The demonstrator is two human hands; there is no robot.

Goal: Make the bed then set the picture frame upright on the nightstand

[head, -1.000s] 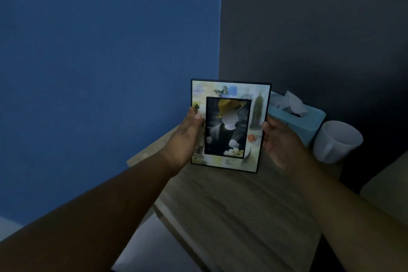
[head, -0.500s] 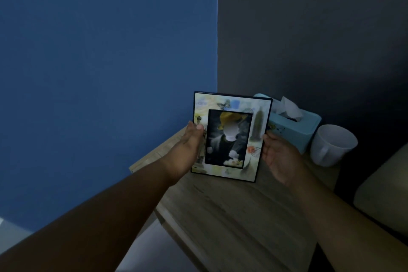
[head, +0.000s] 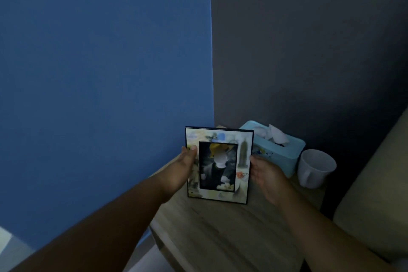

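Observation:
The picture frame (head: pixel 242 150), dark-edged with a pale decorated border around a dark photo, stands upright and faces me. Its bottom edge is at the top of the wooden nightstand (head: pixel 220 234); whether it touches is unclear. My left hand (head: pixel 180 170) grips the frame's left edge with the thumb on the front. My right hand (head: pixel 268 174) holds the right edge, its fingers behind the frame. The back of the frame is hidden.
A light blue tissue box (head: pixel 284 154) stands just behind the frame on the right. A white mug (head: pixel 314 171) sits to its right. A blue wall (head: pixel 99 95) meets a dark grey wall at the corner. The pale bed edge (head: pixel 379 201) lies at right.
Both hands have lowered the frame toward the nightstand top and turned it more squarely upright. The view has shifted, so the nightstand things sit lower in the frame.

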